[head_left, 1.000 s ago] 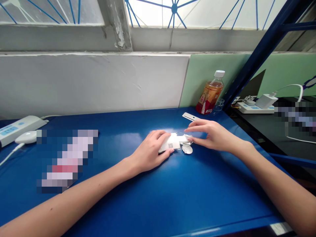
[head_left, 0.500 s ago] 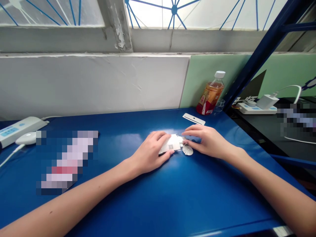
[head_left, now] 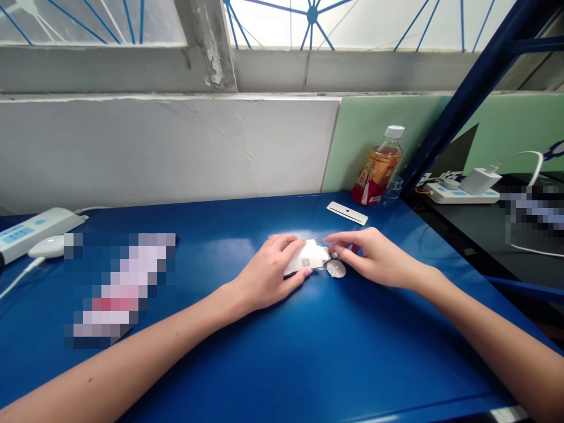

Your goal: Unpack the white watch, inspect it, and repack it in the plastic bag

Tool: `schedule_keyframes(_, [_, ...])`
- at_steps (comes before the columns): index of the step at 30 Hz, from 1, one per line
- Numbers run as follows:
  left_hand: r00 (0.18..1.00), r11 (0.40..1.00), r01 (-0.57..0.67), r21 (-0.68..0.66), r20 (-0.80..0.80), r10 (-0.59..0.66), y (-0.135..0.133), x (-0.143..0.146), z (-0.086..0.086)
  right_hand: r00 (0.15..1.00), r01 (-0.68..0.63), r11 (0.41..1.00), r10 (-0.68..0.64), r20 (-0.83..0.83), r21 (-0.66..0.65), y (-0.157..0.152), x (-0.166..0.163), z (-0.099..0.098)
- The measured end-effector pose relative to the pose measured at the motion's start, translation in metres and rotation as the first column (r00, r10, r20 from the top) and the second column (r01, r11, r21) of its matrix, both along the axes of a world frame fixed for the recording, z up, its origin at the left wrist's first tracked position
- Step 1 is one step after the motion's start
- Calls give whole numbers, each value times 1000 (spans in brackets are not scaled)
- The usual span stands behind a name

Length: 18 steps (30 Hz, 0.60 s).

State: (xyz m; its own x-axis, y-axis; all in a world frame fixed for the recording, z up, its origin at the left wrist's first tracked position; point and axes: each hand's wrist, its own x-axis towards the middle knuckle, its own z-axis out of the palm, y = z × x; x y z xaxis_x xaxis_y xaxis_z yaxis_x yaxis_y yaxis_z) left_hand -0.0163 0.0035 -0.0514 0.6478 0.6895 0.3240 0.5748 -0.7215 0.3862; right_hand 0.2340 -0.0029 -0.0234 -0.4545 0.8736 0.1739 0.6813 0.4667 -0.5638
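A small clear plastic packet with a white printed label (head_left: 308, 257) lies on the blue table (head_left: 282, 352). My left hand (head_left: 268, 273) holds it by its left end, fingers curled over the top and thumb under. My right hand (head_left: 374, 258) pinches the packet's right edge with thumb and forefinger, the other fingers bent. A small round white piece (head_left: 336, 268) lies on the table just below the packet's right end, beside my right thumb.
A white flat strip (head_left: 347, 212) lies behind my right hand. A bottle of amber drink (head_left: 376, 167) stands at the back right by a green panel. A white power strip with charger (head_left: 462, 188) sits far right; a white device and cable (head_left: 35, 235) far left.
My right hand has slid left and drawn its fingers in, from spread over the packet's end to pinching its right edge. My left hand and the packet have barely moved.
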Motion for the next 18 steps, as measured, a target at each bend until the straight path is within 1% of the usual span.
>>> schedule_keyframes(3, [1000,1000,3,2,5,-3,0,-1,-1,1000,3,1000,-2,-23,30,-5,-6,-4])
schedule_keyframes(6, [1000,1000,7,9,-4,-7,1,-1,-1,999,-36,998,37,-21,51,-9,-11,-8])
schedule_keyframes(10, [1000,1000,11,22,-24,-11,1,-1,0,991,-64,997,58,-117,-45,-10,-13,-10])
schedule_keyframes(14, [996,998,46,45,-73,-43,1,0,0,978,-54,984,18,-210,-168,-8,-12,-11])
schedule_keyframes(16, [990,997,58,52,-132,-50,2,0,-1,978,-44,981,4,-208,-189,-7,-12,-11])
schedule_keyframes(18, [979,997,62,39,-196,-54,2,0,-1,983,-38,984,6,-184,-172,-6,-12,-11])
